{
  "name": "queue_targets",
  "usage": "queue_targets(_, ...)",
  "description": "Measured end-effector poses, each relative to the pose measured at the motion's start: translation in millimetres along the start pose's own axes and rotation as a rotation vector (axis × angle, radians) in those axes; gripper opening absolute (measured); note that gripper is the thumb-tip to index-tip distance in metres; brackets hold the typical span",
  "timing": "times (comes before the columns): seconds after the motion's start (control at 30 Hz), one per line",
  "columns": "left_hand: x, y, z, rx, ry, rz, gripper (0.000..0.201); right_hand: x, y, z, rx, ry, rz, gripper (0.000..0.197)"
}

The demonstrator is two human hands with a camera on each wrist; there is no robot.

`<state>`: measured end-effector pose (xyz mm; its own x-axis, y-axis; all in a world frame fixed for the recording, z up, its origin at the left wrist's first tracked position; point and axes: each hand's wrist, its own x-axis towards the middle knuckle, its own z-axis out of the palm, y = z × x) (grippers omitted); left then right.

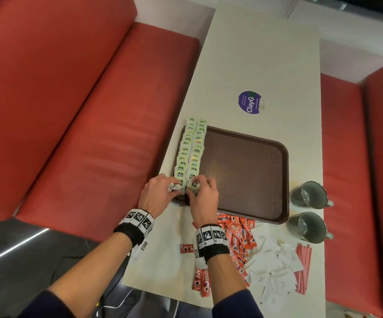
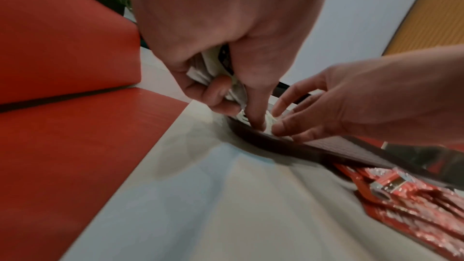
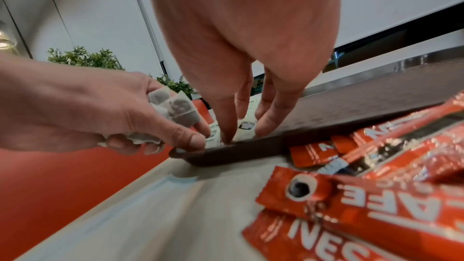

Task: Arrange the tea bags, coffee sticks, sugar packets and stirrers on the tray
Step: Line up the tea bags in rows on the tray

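Step in hand, as I judge it: finishing the two tea bag rows (image 1: 190,148) at the tray's (image 1: 250,216) near left corner.

Left hand (image 1: 156,193) is clenched around a bunch of spare tea bags (image 3: 173,106), its forefinger pressing the near end of the left row. Right hand (image 1: 203,196) pinches one tea bag (image 1: 194,185) at the near end of the right row.

To do it well, I'd say: lay each bag overlapping the one beyond it, labels showing, edges aligned; hold the row end down so it doesn't slide.

The tray holds only the tea rows along its left edge. Coffee sticks (image 1: 238,237), sugar packets (image 1: 275,265) and stirrers (image 1: 303,267) lie on the table (image 1: 254,53), off the tray's near edge. Two mugs (image 1: 309,210) stand right of the tray; contents not discernible.
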<state>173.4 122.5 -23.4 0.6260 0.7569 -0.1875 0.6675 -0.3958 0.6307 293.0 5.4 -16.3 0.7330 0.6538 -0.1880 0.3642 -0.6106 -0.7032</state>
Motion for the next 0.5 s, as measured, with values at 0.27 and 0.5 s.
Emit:
queue_targets(0.27, 1.6, -0.9, -1.0, 0.057, 0.003, 0.026, 0.032, -4.8, 4.1, 8.3, -0.009, 0.039, 0.010, 0.029)
queue_targets(0.5, 6.3, 2.5, -2.8, 0.061, 0.005, 0.018, 0.035, 0.1, 1.7, 13.0, 0.023, 0.060, -0.008, 0.032)
